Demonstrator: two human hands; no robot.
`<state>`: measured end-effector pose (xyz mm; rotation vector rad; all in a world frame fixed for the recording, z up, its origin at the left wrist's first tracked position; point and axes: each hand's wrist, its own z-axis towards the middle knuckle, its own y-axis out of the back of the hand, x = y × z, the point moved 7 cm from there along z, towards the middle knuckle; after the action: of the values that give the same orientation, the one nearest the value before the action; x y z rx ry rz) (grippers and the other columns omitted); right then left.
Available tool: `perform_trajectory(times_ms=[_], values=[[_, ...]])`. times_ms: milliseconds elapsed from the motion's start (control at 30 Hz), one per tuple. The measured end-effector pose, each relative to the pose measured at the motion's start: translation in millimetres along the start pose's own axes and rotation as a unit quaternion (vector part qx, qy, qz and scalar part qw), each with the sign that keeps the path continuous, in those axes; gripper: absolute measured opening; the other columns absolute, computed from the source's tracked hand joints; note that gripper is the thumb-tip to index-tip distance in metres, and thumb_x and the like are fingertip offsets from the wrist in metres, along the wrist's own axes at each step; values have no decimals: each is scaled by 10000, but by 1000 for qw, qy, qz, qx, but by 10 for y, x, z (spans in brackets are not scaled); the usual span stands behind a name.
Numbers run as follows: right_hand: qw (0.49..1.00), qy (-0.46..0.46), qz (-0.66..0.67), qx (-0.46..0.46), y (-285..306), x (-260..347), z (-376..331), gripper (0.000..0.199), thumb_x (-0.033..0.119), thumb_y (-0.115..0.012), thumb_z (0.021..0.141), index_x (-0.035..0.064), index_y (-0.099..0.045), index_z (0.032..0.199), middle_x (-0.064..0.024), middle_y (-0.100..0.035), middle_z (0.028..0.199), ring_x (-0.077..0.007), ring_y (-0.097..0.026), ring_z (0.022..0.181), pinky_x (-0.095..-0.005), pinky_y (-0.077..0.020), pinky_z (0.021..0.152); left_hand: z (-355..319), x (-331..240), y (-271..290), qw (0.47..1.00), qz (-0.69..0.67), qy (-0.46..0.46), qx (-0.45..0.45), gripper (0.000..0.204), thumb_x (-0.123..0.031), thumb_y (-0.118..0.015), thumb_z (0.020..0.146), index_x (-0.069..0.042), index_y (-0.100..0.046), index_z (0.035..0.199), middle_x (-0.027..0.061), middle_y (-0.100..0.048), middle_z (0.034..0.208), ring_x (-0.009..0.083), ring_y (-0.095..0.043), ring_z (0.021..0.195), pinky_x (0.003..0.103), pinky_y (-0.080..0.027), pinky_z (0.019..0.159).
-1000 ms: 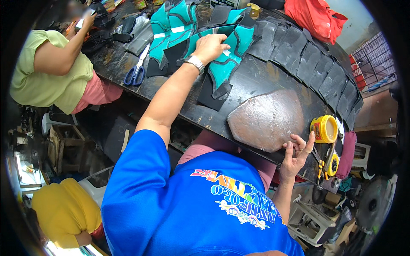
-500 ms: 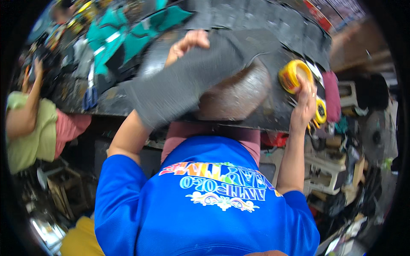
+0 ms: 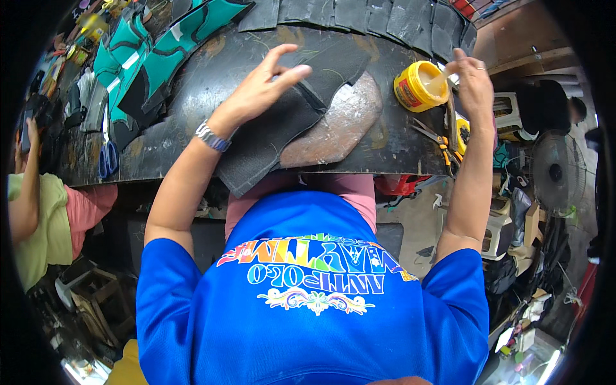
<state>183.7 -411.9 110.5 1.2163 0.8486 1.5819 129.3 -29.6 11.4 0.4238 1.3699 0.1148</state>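
My left hand (image 3: 263,83), with a metal watch on its wrist, hovers with fingers apart over black fabric pieces (image 3: 263,138). These lie on the dark table, one corner hanging past its near edge. Partly under them is a brown, glue-smeared board (image 3: 333,131). At the right stands a yellow tub (image 3: 410,90) of pale, glue-like stuff, tilted toward me. My right hand (image 3: 473,90) is closed on a pale, flat applicator (image 3: 439,81) whose lower end dips into the tub; its exact kind is unclear.
Orange-handled scissors (image 3: 443,144) lie near the tub, and blue-handled scissors (image 3: 108,154) at the left. Teal-and-black cut pieces (image 3: 141,64) are heaped at the far left. Black panels (image 3: 359,16) line the far edge. Another person (image 3: 38,212) sits at the left; a fan (image 3: 555,170) stands right.
The black fabric, blurred and raised over my left arm before, now lies flat on the table. My left hand has come free above it. My right hand has risen, showing the applicator in the tub.
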Motion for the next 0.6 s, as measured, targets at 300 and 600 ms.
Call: perform_trajectory(times_ms=[300, 600], values=[[951, -95, -88, 282, -405, 219, -821, 808, 708, -379, 962, 6, -767, 866, -195, -702, 806, -318, -675, 819, -409, -513, 775, -235, 15, -40, 993, 0, -4, 114, 330, -239, -614, 937, -77, -697, 1213, 146, -715, 1128, 231, -663, 1035, 324, -486, 950], [976, 194, 33, 95, -1372, 1081, -995, 564, 533, -396, 1025, 179, -555, 1434, -155, -294, 1615, -395, -144, 1515, -665, -68, 1163, -391, -185, 11, 962, 259, -49, 70, 308, -271, -695, 913, -127, -693, 1186, 127, -565, 1288, 299, -577, 1172, 370, -457, 999]])
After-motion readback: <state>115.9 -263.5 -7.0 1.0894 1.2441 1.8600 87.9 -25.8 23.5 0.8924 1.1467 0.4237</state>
